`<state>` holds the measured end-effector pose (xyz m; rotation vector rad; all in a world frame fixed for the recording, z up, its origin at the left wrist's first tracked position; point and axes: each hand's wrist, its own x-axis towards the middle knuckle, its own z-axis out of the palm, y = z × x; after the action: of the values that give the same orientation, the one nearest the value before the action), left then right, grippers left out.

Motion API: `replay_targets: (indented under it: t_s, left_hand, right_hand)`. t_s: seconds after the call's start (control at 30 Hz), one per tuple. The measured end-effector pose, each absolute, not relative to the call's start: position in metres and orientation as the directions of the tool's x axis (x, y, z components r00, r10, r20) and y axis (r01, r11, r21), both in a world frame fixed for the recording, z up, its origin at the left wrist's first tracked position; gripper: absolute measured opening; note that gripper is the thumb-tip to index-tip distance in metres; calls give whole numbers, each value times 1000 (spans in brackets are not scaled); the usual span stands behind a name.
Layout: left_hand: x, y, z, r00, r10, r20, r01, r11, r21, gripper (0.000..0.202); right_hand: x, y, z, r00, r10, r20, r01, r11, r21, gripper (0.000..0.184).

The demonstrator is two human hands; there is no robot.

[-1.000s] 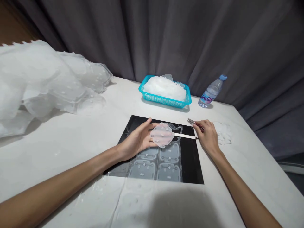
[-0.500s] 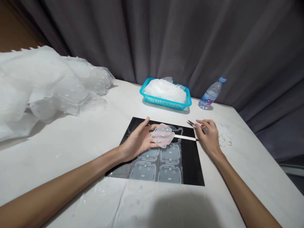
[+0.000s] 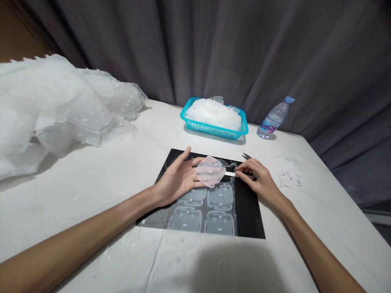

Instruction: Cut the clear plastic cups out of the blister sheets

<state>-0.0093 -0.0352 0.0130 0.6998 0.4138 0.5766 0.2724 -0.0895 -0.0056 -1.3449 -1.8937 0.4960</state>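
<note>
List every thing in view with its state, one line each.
left hand, flat, fingers under cut pad
right hand, pinching white strip
snips, tips showing behind right hand
moulded sheet, flat on black mat
basket, heaped with white pieces
bottle, capped, standing

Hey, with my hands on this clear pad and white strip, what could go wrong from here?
One: the snips poke out right beside the right hand, whose fingers pinch the white strip; a slip might nick a finger.
Two: the translucent pad held by the left hand sits over the uncut sheet on the black mat, so a hard tug may tear it or drag that sheet.
</note>
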Motion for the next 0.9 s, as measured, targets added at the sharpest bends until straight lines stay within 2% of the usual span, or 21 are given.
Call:
replay_targets:
  t_s: [0.1,0.27,0.47,0.63,0.77,0.9]
  left_hand:
    - [-8,-37,12,773,618,-142,-338,591,732,65]
    - [-5,-42,6,724,674,-146,-191,399,897,38]
    - [-5,-43,3,744,653,-140,-117,335,935,39]
    - [-5,-42,6,734,664,-143,-79,292,953,39]
    - [-5,-41,6,737,662,-136,-72,276,958,38]
    - [-5,-41,6,736,662,-144,-55,270,961,37]
  right_hand:
    - [260,-95,2,-114,918,380,584,372,-722,13]
    - [228,-107,4,-31,945,324,469,300,-831,18]
    - [216,-109,3,-42,978,202,381,203,-902,18]
    - [220,-106,4,-47,990,132,309,140,-941,26]
    - [220,-107,2,-52,992,119,235,128,-963,31]
    - [226,-107,5,-19,992,121,236,123,-964,31]
